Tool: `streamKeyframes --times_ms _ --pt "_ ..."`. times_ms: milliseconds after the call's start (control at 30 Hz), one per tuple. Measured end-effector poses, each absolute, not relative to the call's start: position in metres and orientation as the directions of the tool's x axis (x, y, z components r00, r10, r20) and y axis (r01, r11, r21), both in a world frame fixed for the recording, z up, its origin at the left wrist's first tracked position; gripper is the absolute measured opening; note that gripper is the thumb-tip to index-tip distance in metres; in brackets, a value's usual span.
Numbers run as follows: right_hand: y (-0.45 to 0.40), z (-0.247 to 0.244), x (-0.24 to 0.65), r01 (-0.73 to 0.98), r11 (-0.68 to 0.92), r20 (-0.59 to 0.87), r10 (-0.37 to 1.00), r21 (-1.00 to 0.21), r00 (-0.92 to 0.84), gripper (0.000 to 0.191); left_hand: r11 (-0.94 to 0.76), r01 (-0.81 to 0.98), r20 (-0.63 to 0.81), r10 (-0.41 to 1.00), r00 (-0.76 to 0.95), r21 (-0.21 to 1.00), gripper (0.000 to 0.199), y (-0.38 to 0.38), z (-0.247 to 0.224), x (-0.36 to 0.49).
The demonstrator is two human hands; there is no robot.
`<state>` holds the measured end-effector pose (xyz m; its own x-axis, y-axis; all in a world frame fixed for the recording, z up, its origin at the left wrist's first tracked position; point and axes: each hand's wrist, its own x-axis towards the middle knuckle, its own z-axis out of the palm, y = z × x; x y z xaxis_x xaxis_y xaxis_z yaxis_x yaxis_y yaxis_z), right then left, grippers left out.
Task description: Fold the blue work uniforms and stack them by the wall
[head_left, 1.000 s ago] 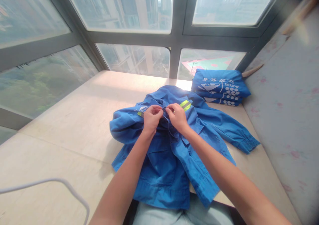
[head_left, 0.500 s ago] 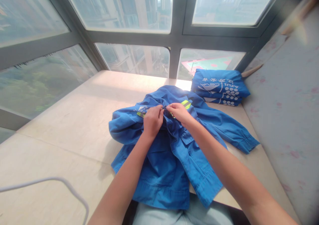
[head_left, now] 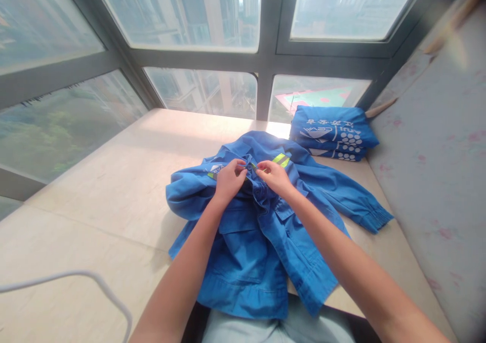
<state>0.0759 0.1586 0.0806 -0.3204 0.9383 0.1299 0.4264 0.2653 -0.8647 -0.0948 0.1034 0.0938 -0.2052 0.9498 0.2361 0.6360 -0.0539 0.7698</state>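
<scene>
A blue work jacket [head_left: 243, 252] with yellow-green reflective strips lies spread out in front of me, its lower hem reaching over the near edge. My left hand [head_left: 230, 177] pinches the front of the jacket on one side, just below the collar. Opposite it, my right hand [head_left: 275, 176] pinches the other front edge between thumb and fingers. Between the two hands the upper placket is bunched, and the front below falls apart toward the hem. One sleeve [head_left: 353, 196] stretches out to the right; the other is folded at the left.
Folded blue garments with white print [head_left: 334, 128] are stacked at the back right against the wall [head_left: 436, 181]. A white cable [head_left: 87, 274] curves over the pale surface [head_left: 94, 181] at the lower left. Windows [head_left: 197, 90] frame the far side.
My fingertips have moved slightly apart and down, and more of the placket shows between them. The rest of the jacket lies nearly as before.
</scene>
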Motion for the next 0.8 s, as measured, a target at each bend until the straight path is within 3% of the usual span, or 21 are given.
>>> streamKeyframes --times_ms 233,300,467,667,733,800 --pt "0.148 0.084 0.077 0.503 0.292 0.057 0.901 -0.814 -0.43 0.027 -0.086 0.614 0.221 0.964 -0.146 0.785 0.029 0.097 0.094 -0.09" --pt "0.15 0.085 0.077 0.43 0.246 0.048 0.906 -0.869 -0.42 0.025 -0.097 0.596 0.231 0.961 -0.151 0.797 0.026 0.088 0.094 -0.085" --pt "0.164 0.091 0.067 0.303 0.014 -0.097 0.932 -0.953 -0.349 0.05 -0.155 0.565 0.276 0.952 -0.135 0.81 0.025 0.061 0.092 -0.064" --pt "0.167 0.113 0.049 0.101 -0.189 -0.214 0.881 -0.977 -0.423 0.036 -0.191 0.601 0.31 0.946 -0.099 0.776 0.027 0.042 0.086 -0.047" --pt "0.167 0.122 0.049 -0.031 -0.207 -0.181 0.91 -0.978 -0.373 0.035 -0.209 0.619 0.358 0.925 -0.126 0.757 0.027 0.041 0.086 -0.048" --pt "0.17 0.132 0.053 -0.17 -0.119 -0.063 0.952 -0.978 -0.3 0.032 -0.223 0.662 0.435 0.884 -0.172 0.716 0.026 0.043 0.084 -0.053"
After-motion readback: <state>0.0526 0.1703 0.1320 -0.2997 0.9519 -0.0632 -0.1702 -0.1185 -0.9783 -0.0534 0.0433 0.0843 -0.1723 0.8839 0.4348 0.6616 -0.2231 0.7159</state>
